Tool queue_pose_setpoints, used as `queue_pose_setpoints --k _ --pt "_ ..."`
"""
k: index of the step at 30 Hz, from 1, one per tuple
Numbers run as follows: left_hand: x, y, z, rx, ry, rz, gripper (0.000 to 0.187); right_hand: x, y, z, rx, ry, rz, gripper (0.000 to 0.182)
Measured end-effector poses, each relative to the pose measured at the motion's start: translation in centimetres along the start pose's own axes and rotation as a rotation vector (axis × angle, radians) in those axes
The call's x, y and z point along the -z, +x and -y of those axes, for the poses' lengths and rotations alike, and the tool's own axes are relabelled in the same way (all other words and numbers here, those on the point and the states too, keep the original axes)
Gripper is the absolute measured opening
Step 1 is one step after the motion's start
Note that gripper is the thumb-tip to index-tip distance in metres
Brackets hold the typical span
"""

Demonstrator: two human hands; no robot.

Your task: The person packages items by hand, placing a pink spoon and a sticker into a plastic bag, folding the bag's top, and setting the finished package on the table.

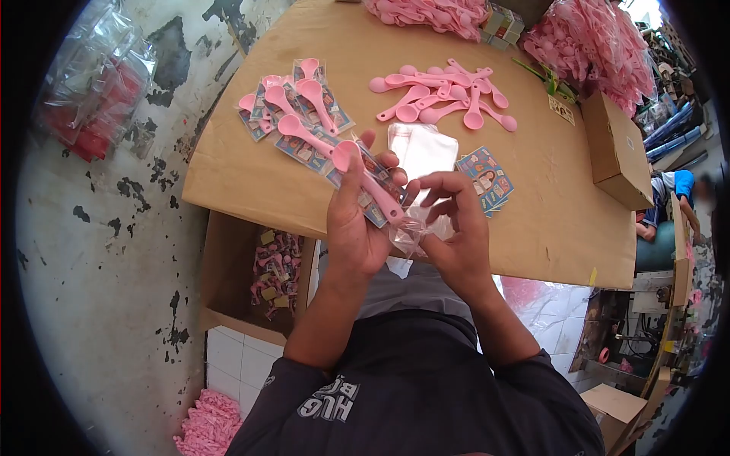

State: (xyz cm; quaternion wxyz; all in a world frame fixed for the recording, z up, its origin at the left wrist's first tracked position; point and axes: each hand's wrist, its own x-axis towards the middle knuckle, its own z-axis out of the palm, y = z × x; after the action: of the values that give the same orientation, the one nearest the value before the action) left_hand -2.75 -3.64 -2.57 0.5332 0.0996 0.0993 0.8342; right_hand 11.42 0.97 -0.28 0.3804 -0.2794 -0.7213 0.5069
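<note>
My left hand (356,232) is closed around a pink measuring spoon (372,185), which lies with a blue printed card in a clear plastic bag. At the spoon's handle end, my right hand (458,232) pinches the crumpled mouth of the plastic bag (411,234). Just beyond my left hand, packed pink spoons with cards (310,95) overlap on the table. Loose pink spoons (449,93) form a pile farther back. Between that pile and my hands is a stack of clear bags (424,148), beside several printed cards (485,178).
The brown-covered table (555,235) has a cardboard box (616,152) at its right edge. Large bags of pink spoons (589,53) stand at the back. Below left, an open carton (228,266) holds packed spoons. Another person (673,190) sits at far right.
</note>
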Motion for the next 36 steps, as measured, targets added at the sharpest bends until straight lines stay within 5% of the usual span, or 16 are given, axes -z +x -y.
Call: queue_pose_setpoints --k 3,6,10,12,14,18,22,24,26,28,30,35,36 --pt "0.5 0.1 -0.4 0.063 0.017 -0.001 0.046 0.7 0.4 0.5 0.385 -0.291 -0.018 0.055" --pt "0.2 0.6 -1.1 0.103 0.029 -0.088 0.042 2.5 0.5 0.9 0.614 -0.279 0.128 0.044" --pt "-0.4 1.1 -1.9 0.166 -0.010 -0.084 0.041 4.0 0.4 -0.1 0.395 0.076 -0.030 0.031" --pt "-1.3 1.0 -2.0 0.256 -0.016 0.000 0.041 4.5 1.4 -0.1 0.399 -0.025 -0.042 0.032" --pt "-1.9 0.8 -1.7 0.281 0.018 0.029 0.047 4.6 2.1 0.4 0.551 -0.560 0.007 0.035" --pt "-2.5 0.3 -0.3 0.373 0.087 0.036 0.052 3.4 2.5 0.5 0.617 -0.603 0.096 0.034" --pt "-2.3 0.3 -0.1 0.462 0.113 0.048 0.057 4.4 2.8 0.7 0.581 -0.237 0.122 0.033" --pt "-2.1 0.5 -0.2 0.310 0.282 0.066 0.059 5.2 2.8 0.2 0.585 -0.152 0.132 0.033" --pt "-2.4 0.7 -0.4 0.280 0.299 0.092 0.059 5.6 1.8 0.6 0.284 0.035 0.021 0.034" --pt "-3.4 0.3 -0.8 0.329 0.573 0.266 0.055 5.5 1.8 1.0 0.234 -0.041 0.017 0.048" --pt "-3.1 0.1 0.3 0.269 0.639 0.246 0.049 5.3 1.3 1.1 -0.045 0.116 0.045 0.065" --pt "-3.1 0.0 1.0 0.173 0.881 0.113 0.041 4.9 0.8 0.4 -0.155 0.231 -0.047 0.060" --pt "-3.4 -0.2 1.0 0.136 0.941 0.094 0.041 4.8 0.9 0.2 0.062 -0.012 -0.222 0.053"
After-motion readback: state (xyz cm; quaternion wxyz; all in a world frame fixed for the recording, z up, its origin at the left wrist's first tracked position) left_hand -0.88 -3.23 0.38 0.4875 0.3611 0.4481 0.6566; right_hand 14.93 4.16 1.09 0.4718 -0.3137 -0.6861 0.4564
